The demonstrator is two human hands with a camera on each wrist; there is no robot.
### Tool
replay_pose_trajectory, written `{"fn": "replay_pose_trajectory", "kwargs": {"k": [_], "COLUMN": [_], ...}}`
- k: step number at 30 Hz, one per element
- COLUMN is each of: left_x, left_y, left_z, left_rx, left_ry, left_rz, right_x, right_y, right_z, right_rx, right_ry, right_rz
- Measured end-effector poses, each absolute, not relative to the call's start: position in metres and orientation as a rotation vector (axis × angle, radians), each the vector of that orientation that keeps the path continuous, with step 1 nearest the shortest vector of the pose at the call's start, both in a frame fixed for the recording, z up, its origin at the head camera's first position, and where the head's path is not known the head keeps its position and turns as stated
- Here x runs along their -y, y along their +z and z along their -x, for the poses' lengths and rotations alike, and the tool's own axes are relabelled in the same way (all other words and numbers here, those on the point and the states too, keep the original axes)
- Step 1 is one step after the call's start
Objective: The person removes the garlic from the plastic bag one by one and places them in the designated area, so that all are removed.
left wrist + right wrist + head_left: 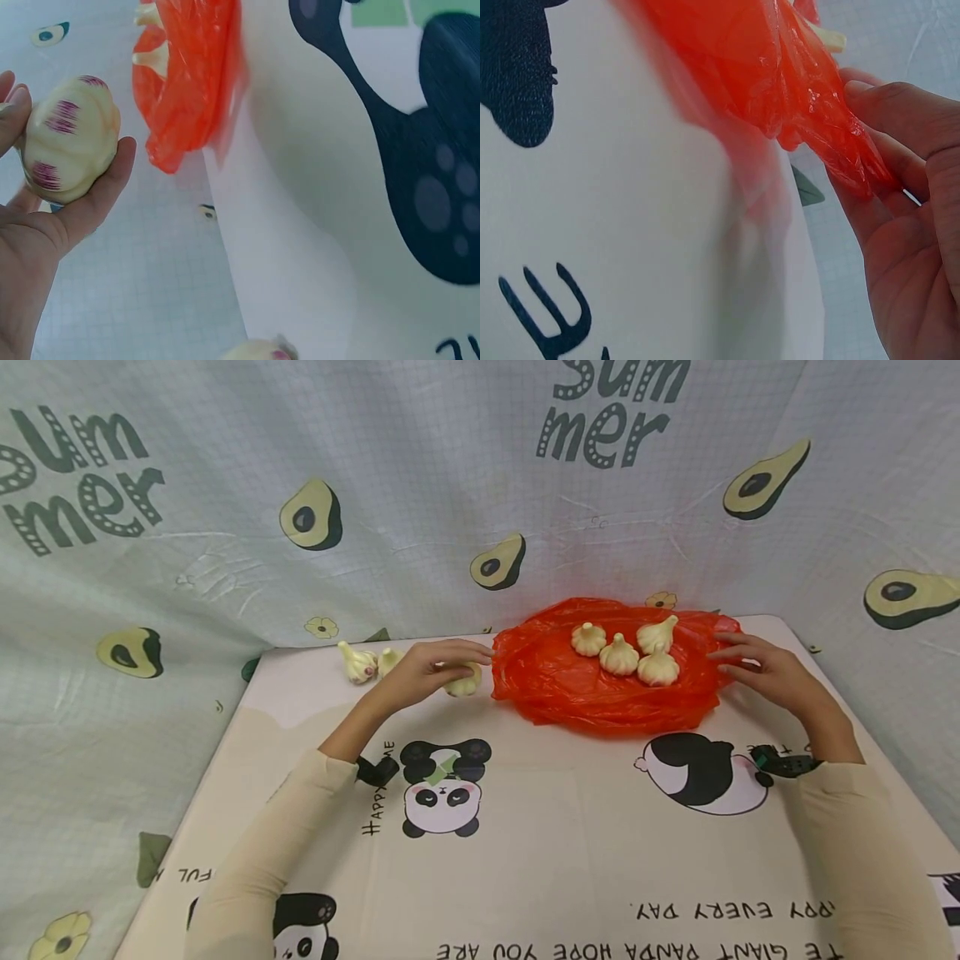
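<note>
My left hand (433,672) holds a garlic bulb (71,142) between thumb and fingers, at the left edge of a red plastic bag (555,681). The bulb is pale with purple streaks. The bag is spread wide, with several garlic bulbs (619,656) grouped in it. At the bag's right edge is my right hand (772,672), its fingers apart and loosely extended. In the right wrist view, crumpled red plastic lies against those fingers (907,169), beside the thumb.
Two more garlic bulbs (357,663) sit on the table left of my left hand, one partly hidden behind it. The tablecloth (540,827) has panda prints and lettering. A curtain with avocado prints (420,485) hangs behind and at both sides.
</note>
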State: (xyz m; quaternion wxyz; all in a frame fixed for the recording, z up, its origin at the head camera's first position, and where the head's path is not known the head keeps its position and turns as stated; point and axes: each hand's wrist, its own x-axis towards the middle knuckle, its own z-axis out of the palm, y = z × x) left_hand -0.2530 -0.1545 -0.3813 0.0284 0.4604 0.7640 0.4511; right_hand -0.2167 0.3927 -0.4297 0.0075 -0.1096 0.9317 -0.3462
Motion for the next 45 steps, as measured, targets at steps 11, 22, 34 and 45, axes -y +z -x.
{"fn": "replay_pose_trajectory", "kwargs": {"k": [11,22,34,45], "left_x": [0.168,0.177,0.188,0.191], "left_y": [-0.383,-0.385,-0.387,-0.389], "left_z": [0.260,0.270,0.285,0.290], "left_rx": [-2.442,-2.441,-2.487,-2.594], "left_ry": [1.387,1.426,1.408,1.350], "left_rz": [-1.350,-1.337,-1.247,-1.151], "right_x": [-0.394,-0.398,-0.401,-0.403], "right_y": [-0.431,-0.434,-0.435,-0.435], "right_z": [0.213,0.216,0.216,0.215], "right_rx": [-2.955,-2.937,-2.931,-2.932], "right_ry": [-1.048,-1.090,-1.106,-1.098], "right_rz": [0.356,0.362,0.339,0.330]}}
